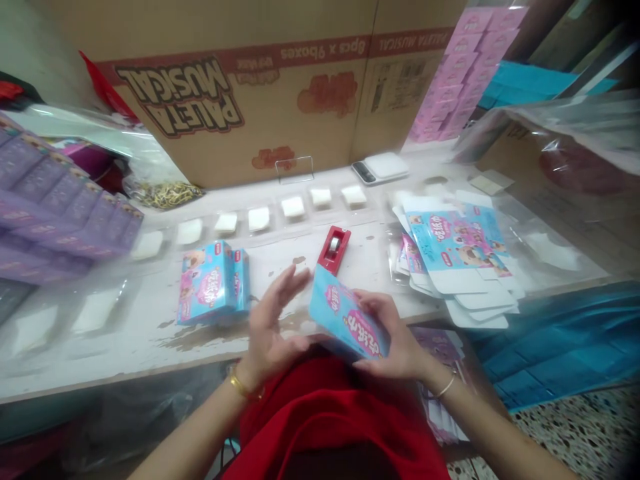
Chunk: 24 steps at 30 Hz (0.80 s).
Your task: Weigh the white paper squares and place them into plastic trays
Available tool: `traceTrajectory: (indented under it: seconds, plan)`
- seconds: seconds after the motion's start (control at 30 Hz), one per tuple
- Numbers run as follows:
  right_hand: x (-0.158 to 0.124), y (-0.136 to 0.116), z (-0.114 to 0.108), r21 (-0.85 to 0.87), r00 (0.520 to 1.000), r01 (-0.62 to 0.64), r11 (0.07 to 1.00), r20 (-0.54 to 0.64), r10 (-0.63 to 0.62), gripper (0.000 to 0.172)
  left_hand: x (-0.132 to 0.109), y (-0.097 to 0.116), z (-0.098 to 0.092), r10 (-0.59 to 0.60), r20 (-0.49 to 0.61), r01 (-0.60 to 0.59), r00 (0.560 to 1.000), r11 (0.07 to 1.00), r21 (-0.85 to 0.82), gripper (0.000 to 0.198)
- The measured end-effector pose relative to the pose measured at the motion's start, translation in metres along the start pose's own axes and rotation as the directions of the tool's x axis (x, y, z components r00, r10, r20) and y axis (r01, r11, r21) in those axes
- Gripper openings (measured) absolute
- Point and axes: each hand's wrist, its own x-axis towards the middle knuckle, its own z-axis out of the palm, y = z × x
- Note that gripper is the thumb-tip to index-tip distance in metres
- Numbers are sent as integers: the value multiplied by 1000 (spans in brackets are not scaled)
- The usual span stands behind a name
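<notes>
My right hand (393, 333) grips a light blue printed carton (347, 317) by its right end, over my lap at the table's front edge. Just left of it, my left hand (275, 317) is raised with its fingers apart and nothing in it. Behind the carton lies a red tape dispenser (334, 248) with a small roll in it. Two blue boxes of the same print, the front one (206, 283) largest in view, stand to the left of my left hand. On the right lies a stack of flat blue cartons (453, 243).
Several white square pieces in clear trays (259, 219) form a row along the table. A white scale (385, 167) and a large cardboard box (280, 87) are behind. Purple boxes (50, 193) stand at left, pink boxes (465, 67) at back right.
</notes>
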Motion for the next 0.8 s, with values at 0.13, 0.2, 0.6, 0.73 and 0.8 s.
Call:
traceTrajectory:
  seconds: [0.13,0.2,0.6,0.73,0.8]
  plan:
    - [8,3,20,336,999,-24,942,-34,38,67,-5,-2,24,-58,57,64,997,992,-111,100]
    - [12,3,22,495,997,-52,867,-21,72,66,3,-3,20,-42,-23,41,999,998,-38,91]
    - [55,26,25,192,927,124,974,-372,-45,68,14,-43,33,-307,-136,300,942,951,-69,72]
    - [49,38,33,-131,855,310,942,-395,-337,56,15,-49,23,-297,-3,288,955,928,-237,77]
    - [45,36,30,-222,864,353,909,-296,-408,43,19,-43,13,-300,97,315,949,919,-239,62]
